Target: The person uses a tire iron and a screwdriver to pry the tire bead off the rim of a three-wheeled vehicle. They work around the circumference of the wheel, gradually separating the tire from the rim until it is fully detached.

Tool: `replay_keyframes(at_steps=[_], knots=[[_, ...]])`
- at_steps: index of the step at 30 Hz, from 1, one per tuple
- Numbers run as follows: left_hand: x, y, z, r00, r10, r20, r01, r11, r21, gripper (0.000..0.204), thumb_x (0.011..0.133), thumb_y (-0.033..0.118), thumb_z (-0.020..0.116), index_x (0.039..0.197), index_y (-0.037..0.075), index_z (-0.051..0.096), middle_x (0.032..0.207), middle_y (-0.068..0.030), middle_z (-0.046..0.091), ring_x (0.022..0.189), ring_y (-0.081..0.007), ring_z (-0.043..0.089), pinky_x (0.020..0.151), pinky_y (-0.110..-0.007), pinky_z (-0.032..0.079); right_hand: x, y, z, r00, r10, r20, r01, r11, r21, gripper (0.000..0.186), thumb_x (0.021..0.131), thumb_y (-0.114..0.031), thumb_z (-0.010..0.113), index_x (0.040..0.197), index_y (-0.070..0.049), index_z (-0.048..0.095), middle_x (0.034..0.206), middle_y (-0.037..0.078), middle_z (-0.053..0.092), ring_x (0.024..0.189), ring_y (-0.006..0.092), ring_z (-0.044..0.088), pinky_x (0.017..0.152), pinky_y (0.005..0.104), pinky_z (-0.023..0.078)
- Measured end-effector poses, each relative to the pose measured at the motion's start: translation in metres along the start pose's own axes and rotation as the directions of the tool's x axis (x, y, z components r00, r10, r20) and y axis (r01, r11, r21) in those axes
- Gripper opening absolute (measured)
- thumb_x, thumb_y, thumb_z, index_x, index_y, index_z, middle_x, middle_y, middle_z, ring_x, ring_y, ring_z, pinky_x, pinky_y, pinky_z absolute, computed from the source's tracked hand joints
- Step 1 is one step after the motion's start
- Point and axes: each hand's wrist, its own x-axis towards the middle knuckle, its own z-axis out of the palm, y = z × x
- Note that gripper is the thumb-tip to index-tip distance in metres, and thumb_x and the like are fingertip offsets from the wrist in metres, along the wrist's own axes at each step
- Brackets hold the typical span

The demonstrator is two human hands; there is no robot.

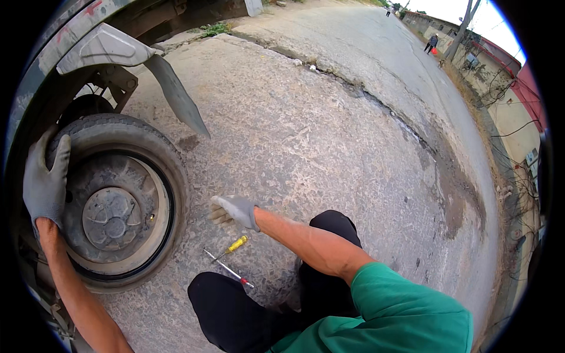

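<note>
At the left, a black wheel tire (168, 170) with a dusty metal rim and round hub stands under the vehicle's fender. My left hand (47, 182), in a grey work glove, rests against the tire's outer left side. Its thumb is spread away from the fingers, and the fingertips pass partly out of sight behind the tire's upper edge. To the right of the wheel, my right hand (232, 210), also gloved, hovers over the pavement with fingers loosely bent and nothing visible in them. Below it lie a yellow-handled screwdriver (236, 244) and a thin metal rod (226, 266) with a red band, crossing each other.
A bent grey fender panel (115, 47) and a dark mud flap (179, 97) jut out above the wheel. Rough concrete (282, 141) stretches rightward, with a long crack (376, 100) across it. Far off, a person (432, 43) stands by the roadside, near walls and a pole.
</note>
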Motion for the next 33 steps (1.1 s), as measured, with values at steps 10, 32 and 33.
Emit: replay_keyframes(at_steps=[10, 32, 33], knots=[[0.046, -0.075, -0.013, 0.93, -0.35, 0.11, 0.354, 0.935, -0.022, 0.072, 0.1, 0.057, 0.057, 0.138, -0.003, 0.061, 0.136, -0.0216, 0.066, 0.125, -0.0304, 0.063, 0.107, -0.037, 0.045, 0.085, -0.036, 0.017, 0.994, -0.106, 0.039, 0.095, 0.97, 0.224, 0.064, 0.105, -0.052, 0.048, 0.14, 0.001, 0.055, 0.133, 0.014, 0.067, 0.108, 0.0234, 0.066, 0.096, 0.04, 0.051], [0.027, -0.021, -0.004, 0.754, -0.648, 0.109, 0.643, 0.693, -0.327, 0.062, 0.102, 0.048, 0.061, 0.13, -0.007, 0.066, 0.113, -0.014, 0.072, 0.098, -0.0182, 0.064, 0.094, -0.031, 0.049, 0.186, -0.005, -0.014, 0.97, 0.084, 0.229, -0.154, 0.94, 0.305, 0.069, 0.104, -0.056, 0.045, 0.142, 0.002, 0.052, 0.13, 0.014, 0.068, 0.111, 0.0236, 0.065, 0.102, 0.0433, 0.049], [0.026, -0.024, -0.004, 0.746, -0.653, 0.128, 0.653, 0.681, -0.333, 0.062, 0.102, 0.048, 0.061, 0.129, -0.007, 0.066, 0.113, -0.014, 0.072, 0.098, -0.0181, 0.064, 0.093, -0.031, 0.049, 0.182, -0.007, -0.015, 0.968, 0.074, 0.241, -0.152, 0.933, 0.325, 0.071, 0.104, -0.056, 0.046, 0.143, 0.003, 0.051, 0.132, 0.015, 0.067, 0.112, 0.0245, 0.064, 0.103, 0.0437, 0.049]])
